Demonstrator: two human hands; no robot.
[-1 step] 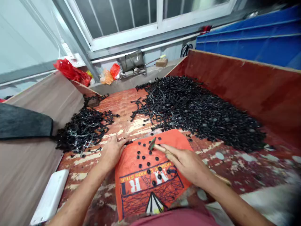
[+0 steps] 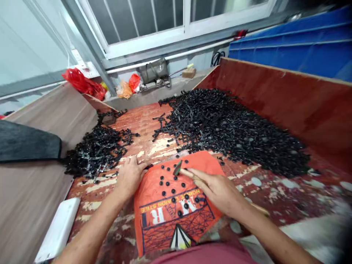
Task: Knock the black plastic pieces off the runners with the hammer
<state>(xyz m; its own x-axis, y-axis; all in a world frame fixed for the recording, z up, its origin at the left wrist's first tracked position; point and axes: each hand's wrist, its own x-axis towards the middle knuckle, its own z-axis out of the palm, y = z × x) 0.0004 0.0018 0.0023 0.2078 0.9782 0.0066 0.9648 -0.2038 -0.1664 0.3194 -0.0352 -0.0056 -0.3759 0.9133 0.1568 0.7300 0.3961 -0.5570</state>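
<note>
An orange printed cloth (image 2: 154,234) lies in front of me, with several small round black pieces (image 2: 173,191) scattered over it. At its upper left edge my left hand (image 2: 130,175) is closed, its fingertips on a small black part (image 2: 149,166), mostly hidden. My right hand (image 2: 217,189) rests over the right side of the cloth, wrapped round the light wooden handle of a tool. The tool's small dark-green flat head (image 2: 177,168) sits crosswise at the handle's end, among the black pieces. I cannot tell exactly what kind of tool it is.
A large heap of black strip-like parts (image 2: 220,121) spreads at the right, a smaller heap (image 2: 95,152) at the left. Wooden boards (image 2: 288,95) wall the worn red tabletop (image 2: 140,117). A white oblong device (image 2: 59,229) lies left; red plastic bags (image 2: 82,84) sit behind.
</note>
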